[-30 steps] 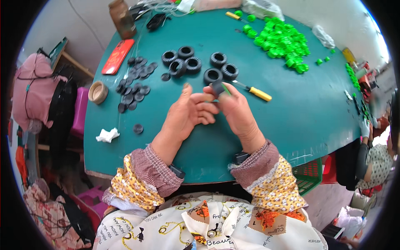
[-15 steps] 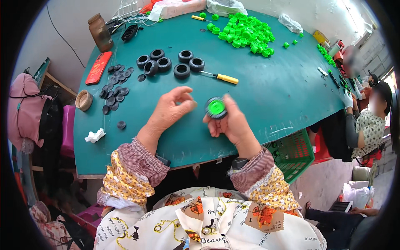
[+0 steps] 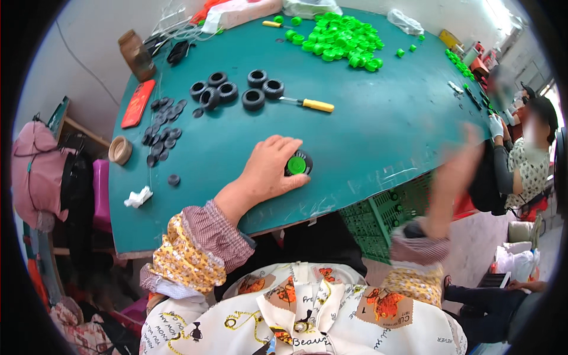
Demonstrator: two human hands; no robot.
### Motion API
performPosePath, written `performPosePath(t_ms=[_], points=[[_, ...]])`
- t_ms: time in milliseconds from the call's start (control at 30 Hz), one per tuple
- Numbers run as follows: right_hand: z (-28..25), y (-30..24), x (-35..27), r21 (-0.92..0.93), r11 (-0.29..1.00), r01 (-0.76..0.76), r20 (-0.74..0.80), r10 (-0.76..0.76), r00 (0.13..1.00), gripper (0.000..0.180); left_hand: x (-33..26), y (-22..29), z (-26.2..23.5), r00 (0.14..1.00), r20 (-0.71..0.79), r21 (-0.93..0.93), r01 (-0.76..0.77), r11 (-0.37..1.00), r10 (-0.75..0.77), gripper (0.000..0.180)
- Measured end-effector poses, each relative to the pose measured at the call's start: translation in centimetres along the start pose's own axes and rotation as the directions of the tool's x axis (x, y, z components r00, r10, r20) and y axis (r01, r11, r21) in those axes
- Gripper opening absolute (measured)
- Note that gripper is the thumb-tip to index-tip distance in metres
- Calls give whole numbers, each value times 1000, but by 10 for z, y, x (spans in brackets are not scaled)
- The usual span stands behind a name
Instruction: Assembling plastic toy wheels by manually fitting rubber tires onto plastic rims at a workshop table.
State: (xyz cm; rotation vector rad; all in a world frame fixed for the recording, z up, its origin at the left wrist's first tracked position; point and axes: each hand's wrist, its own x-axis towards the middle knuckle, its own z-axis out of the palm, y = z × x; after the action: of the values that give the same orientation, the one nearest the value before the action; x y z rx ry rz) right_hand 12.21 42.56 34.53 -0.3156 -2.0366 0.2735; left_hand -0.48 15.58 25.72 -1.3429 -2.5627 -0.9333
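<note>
Motion blur smears the right hand [image 3: 460,163] beyond the near edge of the table [image 3: 378,130], so I cannot tell how far it is open or whether it has hold of anything, and the left hand [image 3: 266,165] covers part of the wheel's left side. Half a second ago the right hand held that wheel [image 3: 297,165], but now the left, partly curled with thumb and fingers around it, has it at the table's near side. Seven loose black tyres [image 3: 228,98] lie beyond, four and three, beside one yellow-handled screwdriver [image 3: 318,106].
</note>
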Motion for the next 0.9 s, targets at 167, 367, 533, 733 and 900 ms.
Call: performPosePath(t_ms=[167, 367, 533, 733, 900], points=[[-125, 31, 24, -157, 984, -78, -516, -14, 857, 42, 12, 26, 4, 989, 65, 131, -142, 981, 135, 53], [-181, 28, 20, -514, 856, 60, -455, -331, 827, 59, 32, 16, 15, 968, 109, 135, -239, 962, 225, 26], [-251, -2, 6, -747, 665, 12, -470, -541, 698, 63, 19, -3, 11, 986, -90, 9, -139, 990, 139, 17], [-318, -15, 26, -945, 231, -232, -325, -568, 756, 68, 23, -25, 15, 992, -77, -96, -108, 989, 101, 12], [-337, -73, -2, -893, 329, 308, -233, -922, 309, 46, 26, -45, 21, 980, -119, -50, -169, 984, 162, 6]])
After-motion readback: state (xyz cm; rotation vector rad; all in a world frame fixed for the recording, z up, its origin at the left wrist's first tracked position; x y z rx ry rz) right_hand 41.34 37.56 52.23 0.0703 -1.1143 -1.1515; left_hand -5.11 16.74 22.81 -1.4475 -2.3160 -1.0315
